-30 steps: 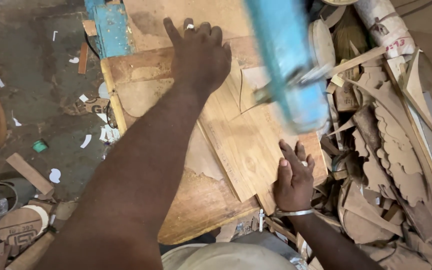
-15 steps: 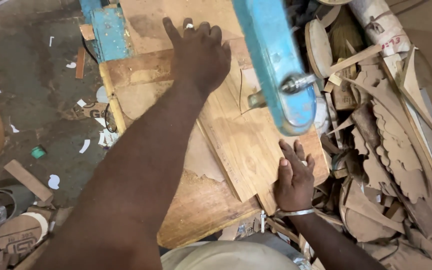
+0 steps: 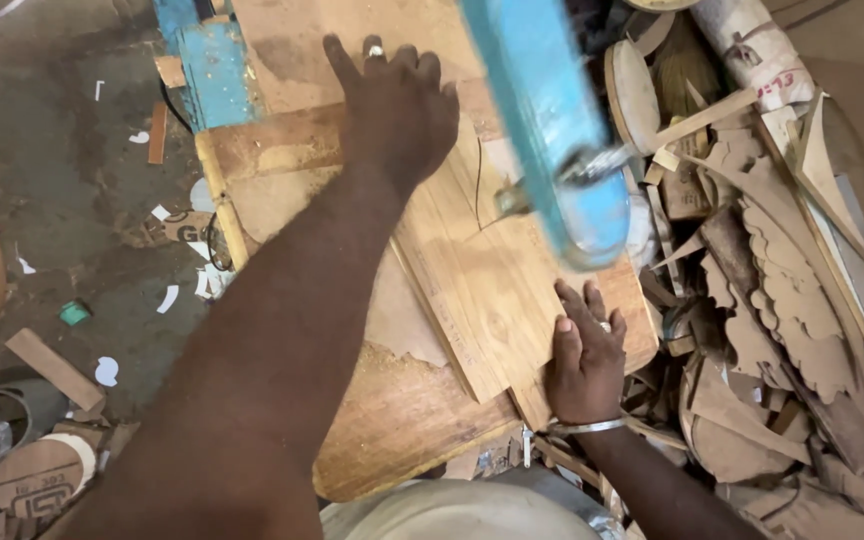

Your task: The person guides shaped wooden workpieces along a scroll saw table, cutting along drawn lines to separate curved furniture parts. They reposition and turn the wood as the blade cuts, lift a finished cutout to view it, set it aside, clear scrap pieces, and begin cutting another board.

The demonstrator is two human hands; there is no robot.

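Plywood sheet [image 3: 512, 290], thin and pale, lies flat on the worn wooden saw table [image 3: 392, 430], under the blue arm of the scroll saw [image 3: 552, 130]. A dark cut line runs through the sheet just left of the blade point.

Left hand [image 3: 397, 115]: fingers spread apart, palm pressed flat on the far end of the sheet, a ring showing on one finger. It clasps nothing; it bears down.

Right hand [image 3: 584, 360]: fingers laid flat and slightly apart on the near right corner of the sheet, close below the saw head, with a metal bangle [image 3: 582, 427] at the wrist. It too presses rather than grips.

Recommended handling, judged from this position:
- Keep both palms flat so the thin sheet cannot lift or chatter at the blade.
- Keep the fingertips of the right hand off the line ahead of the blade; they sit near the saw head.
- Steer by turning the sheet with both hands together, far hand guiding, near hand feeding.
- Feed slowly; thin ply is likely to splinter along the kerf if forced.

A heap of scalloped offcuts [image 3: 782, 310] lies just right of the table, and a cardboard roll [image 3: 752, 50] lies beyond it. Scraps litter the concrete floor [image 3: 72, 200] at left.
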